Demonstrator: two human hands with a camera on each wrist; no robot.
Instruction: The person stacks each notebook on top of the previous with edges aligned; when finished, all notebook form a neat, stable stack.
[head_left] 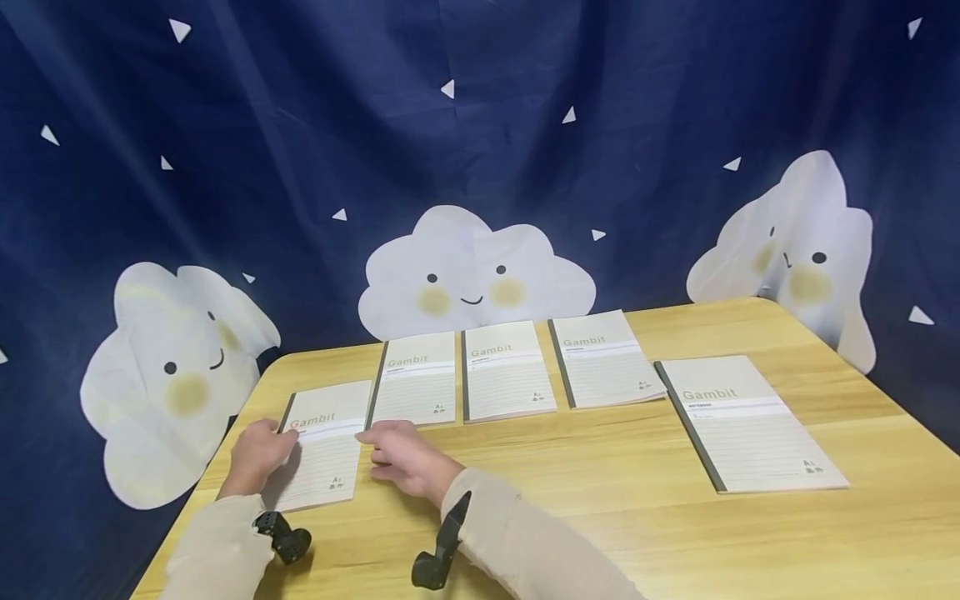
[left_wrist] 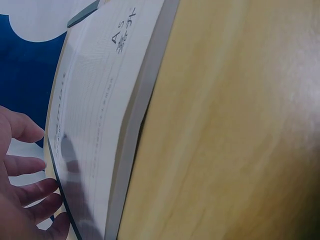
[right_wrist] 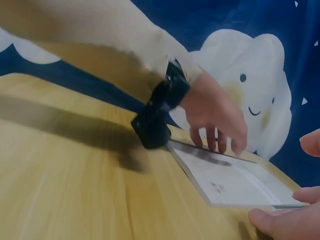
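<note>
A notebook (head_left: 326, 454) with a pale cover, dark spine and "Gambit" lettering lies at the left of the table, between the two hands. At its spine side is my left hand (head_left: 262, 452); in the left wrist view, spread, slightly bent fingers (left_wrist: 37, 192) meet the dark spine edge. My right hand (head_left: 408, 458) is at the opposite long edge, its index finger reaching to the cover's side and the other fingers bent below. In the right wrist view, fingertips (right_wrist: 265, 218) of that hand are right by the notebook's edge.
Three similar notebooks stand side by side along the back: one on the left (head_left: 412, 383), a middle one (head_left: 506, 375) and a right one (head_left: 603, 362). Another notebook (head_left: 750, 429) lies nearer on the right. A dark blue cloud-print curtain (head_left: 480, 150) hangs behind the wooden table (head_left: 600, 492).
</note>
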